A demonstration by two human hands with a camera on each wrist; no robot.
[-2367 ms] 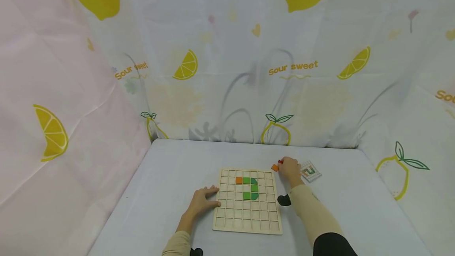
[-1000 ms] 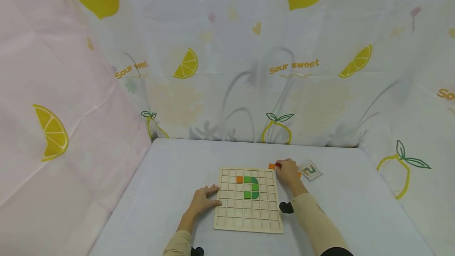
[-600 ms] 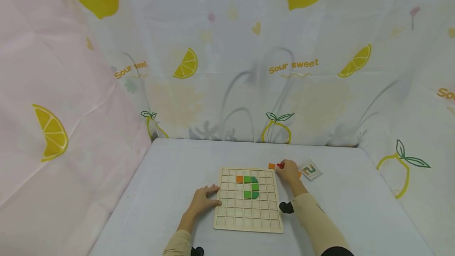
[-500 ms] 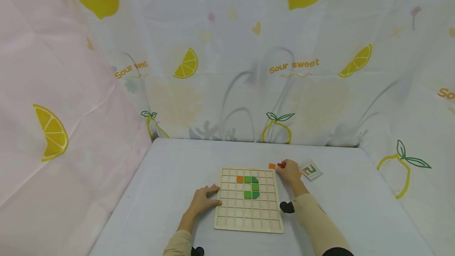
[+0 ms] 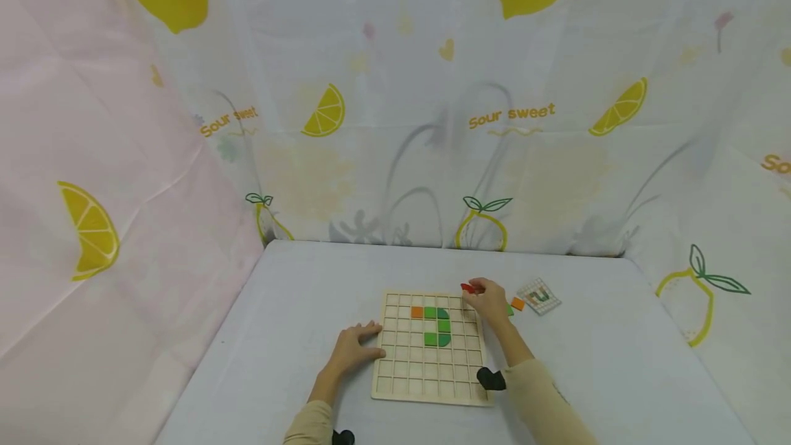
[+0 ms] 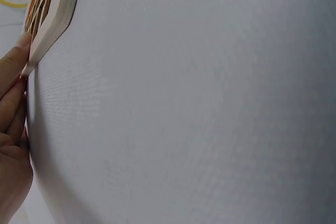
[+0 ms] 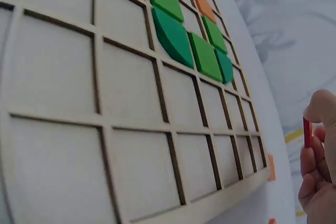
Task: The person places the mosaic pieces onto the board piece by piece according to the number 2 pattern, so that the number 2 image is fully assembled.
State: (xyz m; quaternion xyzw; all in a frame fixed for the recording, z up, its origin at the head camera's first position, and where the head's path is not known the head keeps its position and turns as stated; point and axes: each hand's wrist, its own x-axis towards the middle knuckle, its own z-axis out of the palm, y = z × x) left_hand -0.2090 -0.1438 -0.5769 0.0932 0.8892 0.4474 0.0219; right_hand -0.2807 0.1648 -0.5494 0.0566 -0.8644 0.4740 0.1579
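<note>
Red tile held over the board's far right corner, not yet placed.

The board [image 5: 430,347] holds one orange and five green tiles [image 5: 437,326]; most cells are bare, and the right hand [image 5: 489,301] pinches a red tile [image 5: 468,288] above it. The left hand [image 5: 353,350] rests flat on the desk [image 5: 296,307], fingers straight at the board's left edge. Only the head view shows the card [image 5: 540,296] and loose tiles [image 5: 516,303] toward the far right; the right wrist view shows the tile edge-on [image 7: 306,132].

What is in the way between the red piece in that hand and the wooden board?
Nothing visible. The right hand pinches the red piece over the wooden board's far right corner, with empty squares below.
</note>
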